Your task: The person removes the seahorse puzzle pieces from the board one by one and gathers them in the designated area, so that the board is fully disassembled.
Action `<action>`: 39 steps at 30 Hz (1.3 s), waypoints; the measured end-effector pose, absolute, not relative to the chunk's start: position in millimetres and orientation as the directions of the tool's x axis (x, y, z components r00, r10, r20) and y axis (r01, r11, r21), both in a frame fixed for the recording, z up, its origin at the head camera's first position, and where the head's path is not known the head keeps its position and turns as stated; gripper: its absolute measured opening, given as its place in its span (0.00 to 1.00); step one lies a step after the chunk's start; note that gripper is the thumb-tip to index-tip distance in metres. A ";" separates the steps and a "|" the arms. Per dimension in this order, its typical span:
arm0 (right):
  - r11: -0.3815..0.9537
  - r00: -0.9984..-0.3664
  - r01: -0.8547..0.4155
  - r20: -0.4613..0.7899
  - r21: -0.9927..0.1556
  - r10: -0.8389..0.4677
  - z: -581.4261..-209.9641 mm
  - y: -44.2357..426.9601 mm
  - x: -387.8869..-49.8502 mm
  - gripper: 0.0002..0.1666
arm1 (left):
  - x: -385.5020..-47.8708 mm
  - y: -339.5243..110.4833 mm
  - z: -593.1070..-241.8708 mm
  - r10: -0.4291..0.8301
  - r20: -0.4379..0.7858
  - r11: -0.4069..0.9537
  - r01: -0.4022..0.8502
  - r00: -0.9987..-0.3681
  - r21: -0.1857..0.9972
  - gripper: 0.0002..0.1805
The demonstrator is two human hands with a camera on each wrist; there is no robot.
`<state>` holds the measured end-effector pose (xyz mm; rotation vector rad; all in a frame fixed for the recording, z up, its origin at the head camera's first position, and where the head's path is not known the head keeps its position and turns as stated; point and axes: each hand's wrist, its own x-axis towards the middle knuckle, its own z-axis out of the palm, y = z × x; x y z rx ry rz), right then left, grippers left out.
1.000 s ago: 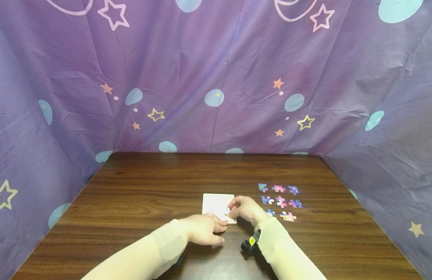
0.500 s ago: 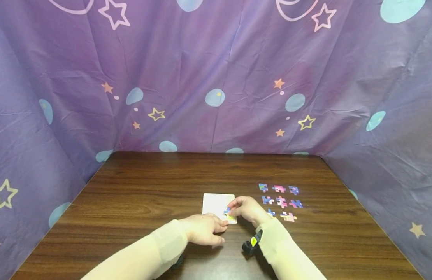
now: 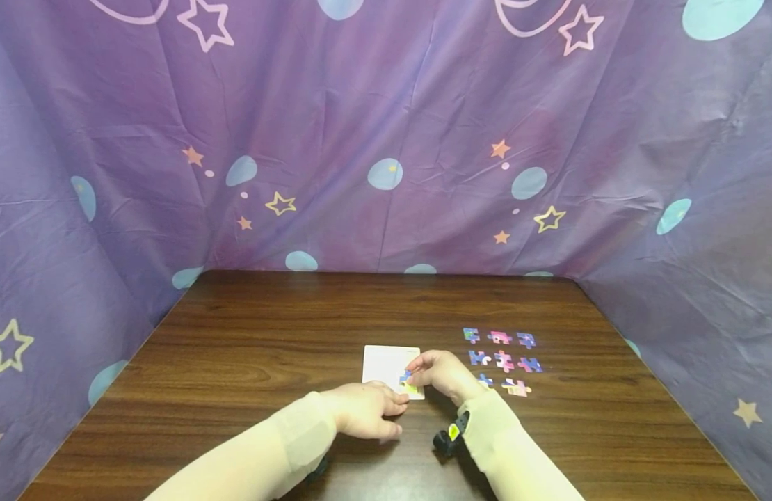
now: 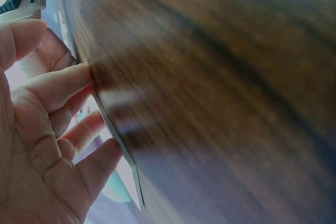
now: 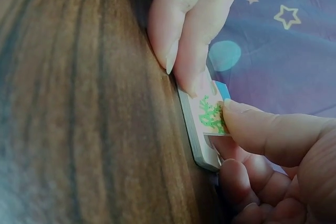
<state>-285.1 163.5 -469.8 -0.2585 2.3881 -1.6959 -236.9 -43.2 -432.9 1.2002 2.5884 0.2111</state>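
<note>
A square white puzzle board (image 3: 381, 362) lies on the table in front of both hands. At its near right corner is a jigsaw puzzle piece (image 3: 405, 380), blue and yellow, with a green plant print in the right wrist view. My right hand (image 3: 445, 377) pinches this piece (image 5: 210, 114) between thumb and fingers. Whether the piece lies fully flat cannot be told. My left hand (image 3: 366, 410) reaches in from the left, fingers extended, and its fingertips rest on the board's near edge (image 4: 118, 142). The palm and thumb stay off the board.
Several loose puzzle pieces (image 3: 503, 360), pink, blue and purple, lie in rows right of the board; one is partly hidden by the right hand. The brown wooden table (image 3: 267, 313) is bounded by purple patterned cloth (image 3: 336, 125) at the back and sides.
The piece in my right hand showed little colour a second ago; its blue and yellow face now shows at the board's corner. My left hand has kept its place.
</note>
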 end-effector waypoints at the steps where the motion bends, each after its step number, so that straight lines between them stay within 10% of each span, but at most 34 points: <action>1: 0.325 -0.964 -0.025 -0.063 -0.945 -0.258 -469.7 163.4 -284.9 0.14 | -236.9 -43.2 -433.1 0.765 -0.189 0.644 0.725 -0.616 0.245 0.30; 39: 0.276 -0.962 -0.008 -0.068 -0.961 -0.264 -467.9 171.9 -287.8 0.15 | -237.8 -44.1 -433.3 0.771 -0.178 0.637 0.732 -0.612 0.242 0.30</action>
